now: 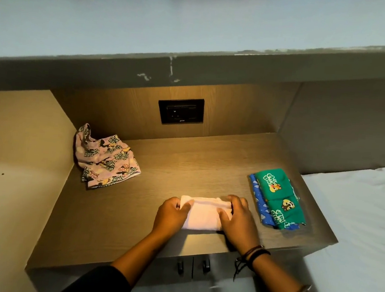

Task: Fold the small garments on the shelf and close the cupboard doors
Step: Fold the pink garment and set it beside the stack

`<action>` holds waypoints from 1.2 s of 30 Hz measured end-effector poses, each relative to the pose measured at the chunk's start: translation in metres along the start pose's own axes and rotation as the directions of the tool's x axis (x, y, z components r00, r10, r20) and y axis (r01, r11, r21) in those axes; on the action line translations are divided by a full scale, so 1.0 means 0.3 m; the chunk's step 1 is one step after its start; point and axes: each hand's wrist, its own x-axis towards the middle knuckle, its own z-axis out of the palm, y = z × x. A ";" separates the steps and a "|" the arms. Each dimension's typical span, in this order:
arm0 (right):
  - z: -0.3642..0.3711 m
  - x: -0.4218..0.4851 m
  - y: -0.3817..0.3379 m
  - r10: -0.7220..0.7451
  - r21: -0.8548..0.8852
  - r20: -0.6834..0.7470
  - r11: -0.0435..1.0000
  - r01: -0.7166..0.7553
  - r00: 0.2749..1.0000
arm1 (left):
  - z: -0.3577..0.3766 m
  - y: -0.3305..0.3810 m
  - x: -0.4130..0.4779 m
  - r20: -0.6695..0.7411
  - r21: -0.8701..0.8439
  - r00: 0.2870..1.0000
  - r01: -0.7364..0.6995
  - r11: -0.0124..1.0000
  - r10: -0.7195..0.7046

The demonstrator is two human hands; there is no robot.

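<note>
A pale pink garment (pixel 201 216) lies flat at front-centre of the wooden shelf (pixel 185 168), part-folded into a small rectangle, w/ both hands on it. The left hand (pixel 173 211) grips its left edge, fingers curled round the cloth. The right hand (pixel 238 222) holds the right edge, fingers hooked over the far corner & thumb pressed on top, prob. to stop the fold springing open while the next crease is made. Both forearms reach in over the shelf's near edge, wrists low, palms down. To the right, a green printed garment (pixel 277 197) sits folded atop a blue garment (pixel 257 205), stacked out of the way. At back left a pink cartoon-print garment (pixel 106 161) lies crumpled, not yet folded. Under the shelf, two cupboard doors (pixel 218 263) w/ dark handles meet edge to edge; they look closed, though that's hard to tell from this angle.
</note>
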 end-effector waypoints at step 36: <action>-0.023 0.078 -0.067 0.247 -0.237 0.398 0.958 -0.161 0.884 | 0.051 0.093 -0.215 0.283 -0.669 0.862 0.491 0.558 -0.419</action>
